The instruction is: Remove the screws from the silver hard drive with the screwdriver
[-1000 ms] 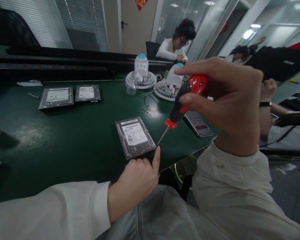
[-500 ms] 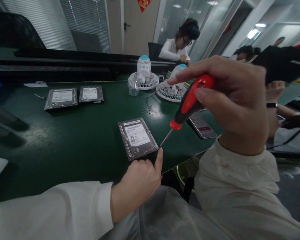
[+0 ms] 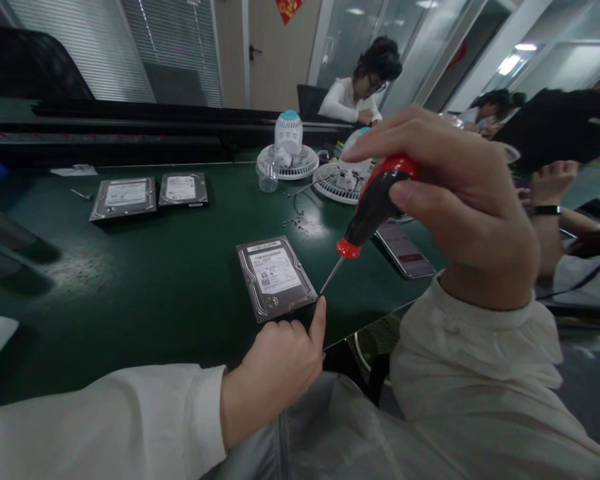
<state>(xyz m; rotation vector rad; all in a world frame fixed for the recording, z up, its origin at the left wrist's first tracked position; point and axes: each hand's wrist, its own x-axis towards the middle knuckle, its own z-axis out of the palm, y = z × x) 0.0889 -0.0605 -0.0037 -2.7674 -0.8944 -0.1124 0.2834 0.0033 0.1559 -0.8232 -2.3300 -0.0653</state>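
A silver hard drive (image 3: 275, 275) lies flat near the front edge of the green table (image 3: 170, 267). My right hand (image 3: 460, 200) is closed round the red and black handle of a screwdriver (image 3: 373, 210); its thin tip rests at the drive's near right corner. My left hand (image 3: 280, 363) sits just in front of the drive, fingers curled, with the forefinger stretched out and touching that same corner beside the tip.
Two more hard drives (image 3: 124, 197) (image 3: 183, 189) lie at the back left. Two small white fans (image 3: 289, 143) (image 3: 347, 177), a clear cup (image 3: 267, 179), loose screws (image 3: 293, 220) and a phone (image 3: 405, 250) sit behind. A person in white (image 3: 357, 93) works further back, another person's arm (image 3: 547, 200) at right.
The screwdriver handle has turned in my right hand and shifted slightly; its tip stays at the drive's corner. My left hand has held its place.
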